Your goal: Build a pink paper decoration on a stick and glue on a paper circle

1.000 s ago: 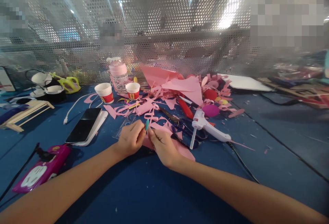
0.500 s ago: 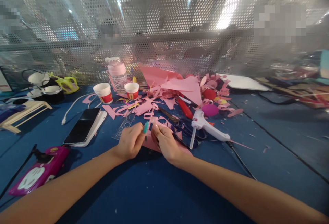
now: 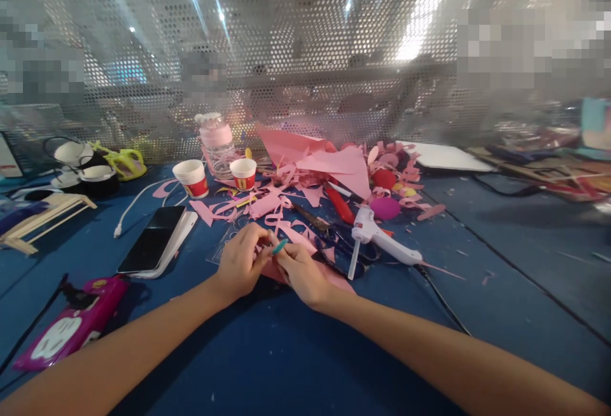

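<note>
My left hand (image 3: 241, 261) and my right hand (image 3: 300, 271) meet over a pink paper piece (image 3: 334, 274) lying on the blue table (image 3: 267, 352). Both are pinched together. Between their fingertips sits a small teal pen-like tool (image 3: 279, 247), tilted to the right; the right fingers pinch it and the left fingers touch its lower end and the pink paper. A white glue gun (image 3: 382, 241) lies just right of my right hand, with black scissors (image 3: 334, 235) beside it.
A heap of pink paper scraps (image 3: 334, 168) fills the middle back. Two paper cups (image 3: 193, 177), a bottle (image 3: 217, 142), a phone (image 3: 153, 244), a magenta power strip (image 3: 71, 324) and a wooden frame (image 3: 42, 209) lie left. A perforated metal screen (image 3: 305, 53) closes the back.
The teal tool has tipped from upright to slanting right, and both hands have drawn closer together over the pink paper. The view has shifted slightly.
</note>
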`<action>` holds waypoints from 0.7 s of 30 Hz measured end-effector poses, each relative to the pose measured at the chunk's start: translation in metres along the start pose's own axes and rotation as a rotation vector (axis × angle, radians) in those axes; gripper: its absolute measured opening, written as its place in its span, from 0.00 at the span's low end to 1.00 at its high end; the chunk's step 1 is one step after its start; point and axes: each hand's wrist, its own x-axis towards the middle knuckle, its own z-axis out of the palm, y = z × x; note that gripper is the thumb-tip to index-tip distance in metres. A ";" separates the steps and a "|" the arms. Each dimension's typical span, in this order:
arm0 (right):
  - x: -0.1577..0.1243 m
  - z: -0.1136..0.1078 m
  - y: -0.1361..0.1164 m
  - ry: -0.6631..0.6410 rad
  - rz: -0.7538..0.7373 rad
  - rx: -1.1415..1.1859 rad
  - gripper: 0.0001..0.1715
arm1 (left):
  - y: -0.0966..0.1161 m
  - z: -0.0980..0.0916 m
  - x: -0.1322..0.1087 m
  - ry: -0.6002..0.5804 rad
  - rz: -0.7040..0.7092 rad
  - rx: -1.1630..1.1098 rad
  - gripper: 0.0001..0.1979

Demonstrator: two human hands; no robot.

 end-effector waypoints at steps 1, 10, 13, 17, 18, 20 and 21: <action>-0.001 -0.001 -0.002 -0.041 0.017 0.010 0.27 | 0.000 0.000 -0.001 0.029 0.003 0.001 0.08; 0.000 -0.015 -0.011 -0.290 0.084 0.094 0.26 | 0.000 -0.005 0.005 -0.027 0.146 -0.048 0.10; 0.002 -0.017 -0.011 -0.318 0.092 0.117 0.25 | -0.001 -0.004 0.005 -0.044 0.137 -0.077 0.10; 0.004 -0.018 -0.012 -0.332 0.097 0.142 0.25 | -0.003 -0.004 0.005 -0.072 0.121 -0.087 0.12; 0.004 -0.019 -0.012 -0.334 0.100 0.147 0.25 | -0.003 -0.004 0.006 -0.070 0.121 -0.086 0.12; 0.004 -0.019 -0.013 -0.341 0.109 0.155 0.25 | -0.003 -0.004 0.006 -0.064 0.122 -0.077 0.12; 0.004 -0.019 -0.013 -0.343 0.113 0.159 0.25 | -0.002 -0.004 0.006 -0.061 0.120 -0.073 0.12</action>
